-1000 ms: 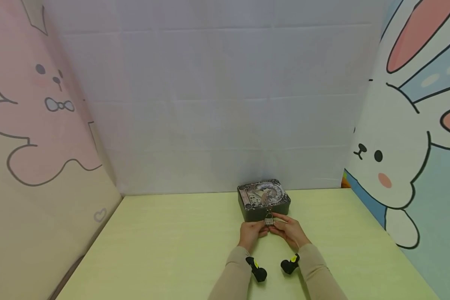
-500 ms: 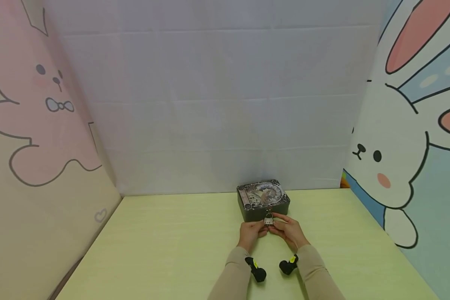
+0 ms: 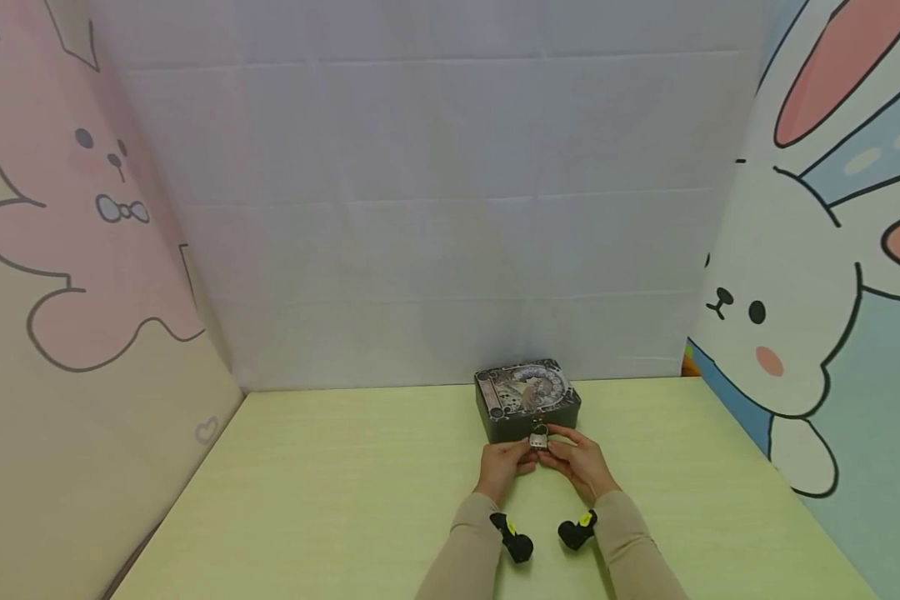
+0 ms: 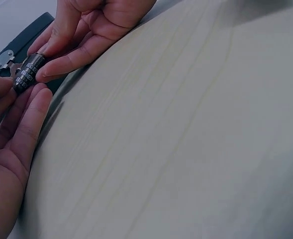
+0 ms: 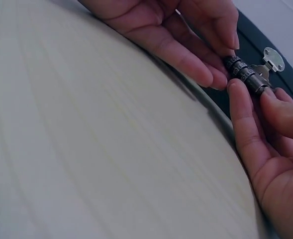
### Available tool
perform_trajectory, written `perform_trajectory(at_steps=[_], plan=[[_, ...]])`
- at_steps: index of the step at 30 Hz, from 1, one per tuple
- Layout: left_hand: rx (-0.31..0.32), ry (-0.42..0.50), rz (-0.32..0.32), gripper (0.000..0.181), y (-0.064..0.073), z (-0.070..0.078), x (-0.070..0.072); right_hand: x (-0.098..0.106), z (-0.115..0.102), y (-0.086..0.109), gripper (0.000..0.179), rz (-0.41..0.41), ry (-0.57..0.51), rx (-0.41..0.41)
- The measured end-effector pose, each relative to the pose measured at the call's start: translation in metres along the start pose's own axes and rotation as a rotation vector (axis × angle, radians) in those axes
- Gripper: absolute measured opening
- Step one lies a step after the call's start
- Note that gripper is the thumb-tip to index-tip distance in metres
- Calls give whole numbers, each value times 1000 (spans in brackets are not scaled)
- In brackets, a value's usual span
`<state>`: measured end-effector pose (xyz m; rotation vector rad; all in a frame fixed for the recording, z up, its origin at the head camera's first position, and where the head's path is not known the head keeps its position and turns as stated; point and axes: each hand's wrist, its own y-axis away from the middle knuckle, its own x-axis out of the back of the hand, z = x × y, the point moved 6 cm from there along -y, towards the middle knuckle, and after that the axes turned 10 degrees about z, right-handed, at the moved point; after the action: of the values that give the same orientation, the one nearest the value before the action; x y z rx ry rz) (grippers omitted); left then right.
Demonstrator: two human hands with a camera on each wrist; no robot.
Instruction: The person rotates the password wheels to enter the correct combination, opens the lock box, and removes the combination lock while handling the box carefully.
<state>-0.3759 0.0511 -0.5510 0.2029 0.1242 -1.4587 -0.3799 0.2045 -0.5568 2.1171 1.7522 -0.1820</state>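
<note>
A small combination padlock (image 3: 538, 442) with several number dials (image 4: 28, 73) hangs at the front of a dark tin box (image 3: 521, 390), whose lid carries an ornate picture. Its shackle is at the box's metal latch (image 5: 274, 59); whether it is locked cannot be told. My left hand (image 3: 501, 467) pinches one end of the padlock between thumb and fingers. From the other side my right hand (image 3: 581, 467) pinches the opposite end. Fingertips of both hands lie close to the dials in the wrist views.
The pale yellow-green table (image 3: 330, 483) extends to both sides of the box. A white cloth backdrop (image 3: 420, 208) stands right behind it. Side walls bear rabbit drawings. Black camera mounts (image 3: 517, 546) sit on both wrists.
The padlock's face appears tipped slightly differently in the fingers, looking brighter than a second ago. Hands and box keep nearly the same places.
</note>
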Motion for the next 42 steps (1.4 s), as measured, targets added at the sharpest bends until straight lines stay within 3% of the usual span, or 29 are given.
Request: perform_trajectory(at_steps=[14, 24, 31, 42], plan=[[45, 45, -36, 21, -14, -11, -1, 2, -3, 2, 38, -3, -56, -6], [123, 42, -76, 24, -14, -12, -1, 1, -3, 4, 47, -5, -59, -4], [132, 12, -120, 27, -17, -13, 0, 3, -2, 3, 44, 21, -70, 14], [127, 11, -130, 27, -20, -11, -3, 3, -1, 5, 41, 56, -80, 20]])
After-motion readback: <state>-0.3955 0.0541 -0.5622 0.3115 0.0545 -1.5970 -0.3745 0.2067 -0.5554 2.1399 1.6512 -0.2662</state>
